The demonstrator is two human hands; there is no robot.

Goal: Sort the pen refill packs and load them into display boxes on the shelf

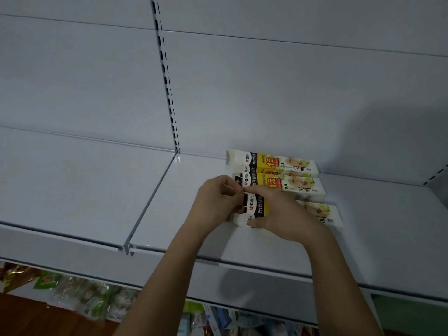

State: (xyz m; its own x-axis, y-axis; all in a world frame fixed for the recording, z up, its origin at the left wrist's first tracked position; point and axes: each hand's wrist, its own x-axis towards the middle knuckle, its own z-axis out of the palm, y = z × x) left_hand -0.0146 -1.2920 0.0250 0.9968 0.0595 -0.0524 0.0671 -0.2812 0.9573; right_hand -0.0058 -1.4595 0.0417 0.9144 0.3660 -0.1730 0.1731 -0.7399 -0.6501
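Three long, narrow display boxes are seen lying flat on a pale grey shelf (169,214), stacked in a row from back to front. Each is printed alike: a white end, a black band with red and white lettering, a yellow panel with a red price mark, and a pale end carrying a picture and dark characters.

The rear box (272,163) lies against the back panel (266,93), and the middle box (281,186) lies just in front of it, touching or nearly so. The long axes of both run left to right, tilted slightly down to the right in the view, with the white ends at the left.

The front box (327,214) is largely covered by the hands and lies in the same direction; its left end appears to be opened, though the flap detail is unclear.

The left hand (217,202) is curled at that left end, its fingers pinching a thin pale strip or flap. The right hand (278,214) is laid over the box, fingers and thumb wrapped around it.

Blurred packaged goods (84,294) are seen on the level below.
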